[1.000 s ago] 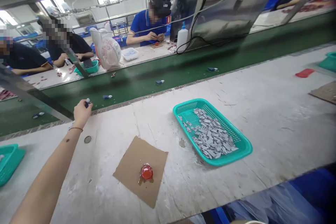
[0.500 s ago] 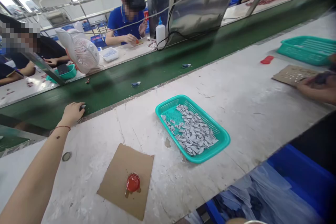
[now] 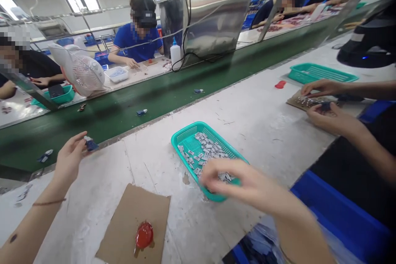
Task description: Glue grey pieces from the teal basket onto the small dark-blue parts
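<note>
Pinching left hand point(image 3: 68, 159): held a navy piece point(image 3: 91, 145) between thumb and fingertips, near its white tab, with the dark part jutting past the fingers; gripped at one end probably to leave the rest exposed.
Reaching right hand point(image 3: 241, 181): hung over the near part of the basket with fingers curled and blurred; impossible to tell whether anything was grasped or merely hovered over.
Green basket point(image 3: 185, 133): stood under the right fingers, well apart from the left ones, likely placed there for a short reach.
Pale tags point(image 3: 202, 146): lay loose and heaped inside, partly beneath the right fingers, perhaps unsorted because picked singly.
Brown cardboard point(image 3: 123, 214): lay flat on the table point(image 3: 148, 144), nearer the body than either hand's fingertips, seemingly to shield the surface from wetness.
Red round thing point(image 3: 144, 235): sat on the cardboard, below and between both sets of fingers, ringed by glossy liquid; touched by neither hand.
Green belt point(image 3: 114, 119): ran beyond the left fingertips, carrying small navy-and-white pieces point(image 3: 141, 112) spaced apart, perhaps to make each easy to pick out.
Co-worker's hands point(image 3: 337, 121): worked well to the right of the right fingers, over another cardboard sheet point(image 3: 295, 101).
</note>
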The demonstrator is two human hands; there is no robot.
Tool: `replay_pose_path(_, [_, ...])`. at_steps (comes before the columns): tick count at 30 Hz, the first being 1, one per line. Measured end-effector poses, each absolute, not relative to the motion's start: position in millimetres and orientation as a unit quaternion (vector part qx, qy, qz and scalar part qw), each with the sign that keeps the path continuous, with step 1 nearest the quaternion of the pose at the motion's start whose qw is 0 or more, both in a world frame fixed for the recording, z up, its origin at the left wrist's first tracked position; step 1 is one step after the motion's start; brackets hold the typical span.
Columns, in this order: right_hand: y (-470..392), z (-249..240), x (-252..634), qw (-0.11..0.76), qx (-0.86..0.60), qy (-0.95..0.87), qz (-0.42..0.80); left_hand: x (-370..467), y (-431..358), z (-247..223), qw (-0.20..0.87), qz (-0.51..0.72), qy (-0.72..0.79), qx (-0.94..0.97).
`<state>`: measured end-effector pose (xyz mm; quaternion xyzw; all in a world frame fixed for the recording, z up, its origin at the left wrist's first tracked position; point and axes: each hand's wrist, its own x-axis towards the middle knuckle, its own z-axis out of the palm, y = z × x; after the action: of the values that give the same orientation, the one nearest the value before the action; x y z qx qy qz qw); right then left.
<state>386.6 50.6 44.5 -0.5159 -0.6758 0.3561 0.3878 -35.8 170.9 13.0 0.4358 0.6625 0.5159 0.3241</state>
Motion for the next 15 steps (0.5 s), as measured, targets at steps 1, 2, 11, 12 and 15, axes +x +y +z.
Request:
replay_pose_path(1, [58.4,41.0,383.2,0.338,-0.551,-0.692,0.321,-30.4,158.1,10.8,0.369,0.519,0.650,0.415])
replay_pose_path(2, [66.6,36.7,379.5,0.272,-0.587,-0.711,0.276,-25.0,143.8,8.7,0.418,0.516,0.637,0.392])
replay_pose_path(11, [87.9,15.5,355.4,-0.004,-0.618,-0.776,0.125,12.3,14.1,-1.3,0.621,0.441,0.613,0.209])
replay_pose_path(12, [87.8,16.5,354.2,-0.017,-0.618,-0.777,0.117,13.5,4.6,-1.7,0.612,0.445,0.619,0.211])
replay_pose_path(15, [90.8,20.5,352.7,-0.043,-0.617,-0.779,0.101,16.0,-18.7,-1.9,0.583,0.461,0.631,0.223])
